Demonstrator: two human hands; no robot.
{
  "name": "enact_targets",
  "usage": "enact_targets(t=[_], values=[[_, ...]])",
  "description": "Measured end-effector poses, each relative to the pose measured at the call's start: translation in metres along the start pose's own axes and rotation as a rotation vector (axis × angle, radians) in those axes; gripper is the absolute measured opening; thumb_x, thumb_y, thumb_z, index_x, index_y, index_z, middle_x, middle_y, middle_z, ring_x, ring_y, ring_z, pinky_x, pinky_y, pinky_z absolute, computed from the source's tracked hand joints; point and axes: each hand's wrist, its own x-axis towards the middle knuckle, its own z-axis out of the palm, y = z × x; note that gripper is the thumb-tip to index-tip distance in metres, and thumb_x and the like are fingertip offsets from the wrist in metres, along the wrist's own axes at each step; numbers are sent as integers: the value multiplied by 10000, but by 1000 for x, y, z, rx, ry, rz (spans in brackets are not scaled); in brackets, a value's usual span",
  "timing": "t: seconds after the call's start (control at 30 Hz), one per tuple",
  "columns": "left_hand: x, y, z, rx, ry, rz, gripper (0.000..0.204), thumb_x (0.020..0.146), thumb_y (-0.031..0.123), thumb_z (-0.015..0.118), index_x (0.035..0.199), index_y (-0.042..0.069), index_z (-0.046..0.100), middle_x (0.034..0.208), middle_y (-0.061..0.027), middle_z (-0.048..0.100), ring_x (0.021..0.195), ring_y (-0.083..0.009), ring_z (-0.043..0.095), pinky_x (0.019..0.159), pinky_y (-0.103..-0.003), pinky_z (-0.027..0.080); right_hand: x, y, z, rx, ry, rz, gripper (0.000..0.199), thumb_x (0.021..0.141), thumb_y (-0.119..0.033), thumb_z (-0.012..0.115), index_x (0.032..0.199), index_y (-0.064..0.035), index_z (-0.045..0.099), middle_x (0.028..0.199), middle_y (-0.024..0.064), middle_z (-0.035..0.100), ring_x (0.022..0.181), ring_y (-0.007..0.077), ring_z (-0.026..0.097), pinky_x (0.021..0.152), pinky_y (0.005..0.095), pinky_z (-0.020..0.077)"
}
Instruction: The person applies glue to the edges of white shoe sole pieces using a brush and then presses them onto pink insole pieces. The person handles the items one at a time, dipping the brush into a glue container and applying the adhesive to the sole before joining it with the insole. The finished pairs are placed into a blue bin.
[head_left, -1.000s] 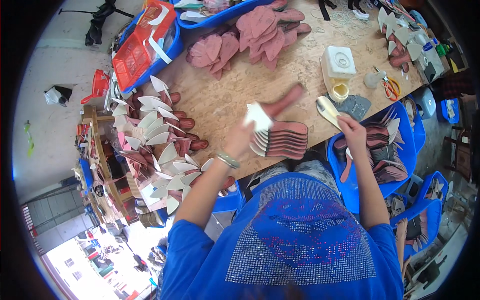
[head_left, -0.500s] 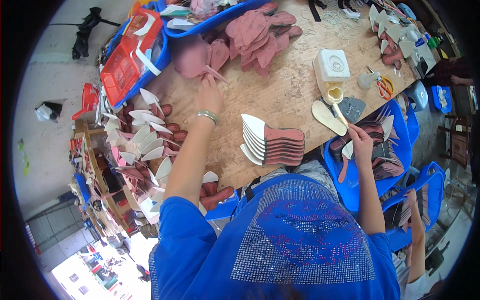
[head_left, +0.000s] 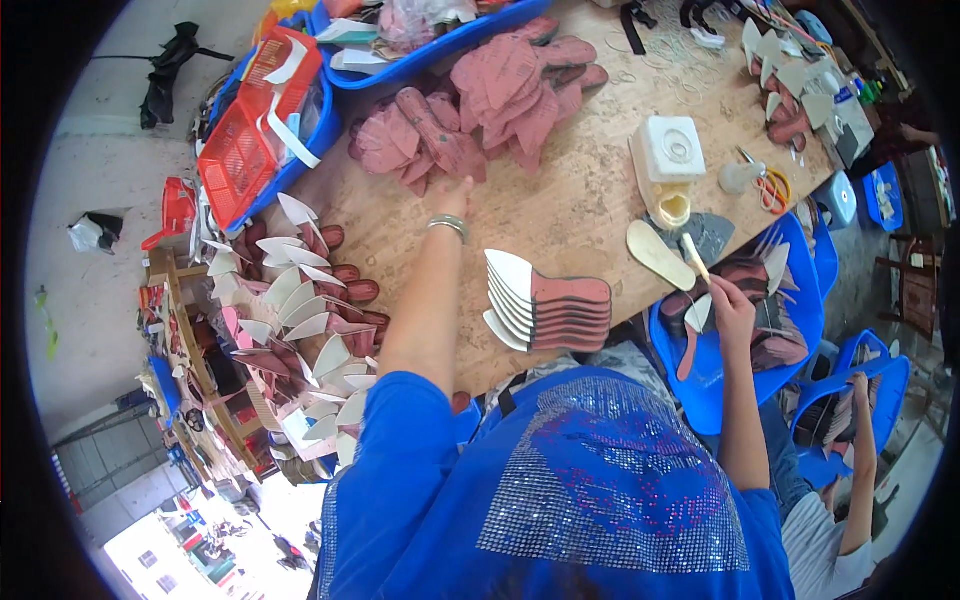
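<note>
Rough wooden worktable (head_left: 590,215): a fanned stack of finished pink-and-white insoles (head_left: 545,312) sits at six o'clock. Left hand (head_left: 450,192) reaches the heap of loose pink insole pieces (head_left: 470,110) at eleven o'clock, grip unclear; right hand (head_left: 728,298) pinches a glue brush (head_left: 695,258), so most remains undone.

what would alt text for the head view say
Seen from above, a person in a blue top stretches the left hand onto a pile of pink insoles on a wooden table, while the right hand holds a small brush beside a fanned insole stack.

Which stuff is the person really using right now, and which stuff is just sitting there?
Being used:
left hand reaching onto the pile of pink insoles
right hand holding a small brush
fanned stack of pink-and-white insoles
white glue pot

Just sitting there:
red basket
scissors
single beige insole
black bag on the floor
</note>
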Motion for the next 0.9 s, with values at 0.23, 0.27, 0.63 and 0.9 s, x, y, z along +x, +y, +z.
enact_targets(t=[0.23,0.27,0.63,0.9], values=[[14,-12,14,-357,-47,18,116,915,178,583,952,102,504,805,-39,579,612,-103,562,438,-226,411,-6,23,-11,210,-7,102,210,871,-96,640,1039,25,677,893,-3,649,784,55,559,676,189,433],[9,-6,12,-404,-78,37,108,923,160,565,978,101,494,834,-46,590,619,-108,571,449,-223,418,-5,27,-12,201,0,141,211,872,-96,641,1040,28,675,897,-3,648,783,53,557,672,186,430],[13,22,-26,-295,-122,-35,410,879,156,616,1217,28,422,921,-84,613,632,-147,593,500,-250,467,9,7,24,123,-63,62,201,868,-93,637,1028,21,681,868,1,649,768,54,553,681,187,432],[24,10,10,-379,-95,56,236,917,165,570,1107,54,485,883,-62,613,571,-137,600,458,-234,436,0,20,6,205,-39,161,200,872,-93,636,1031,21,680,861,-15,634,717,42,537,637,183,420]])
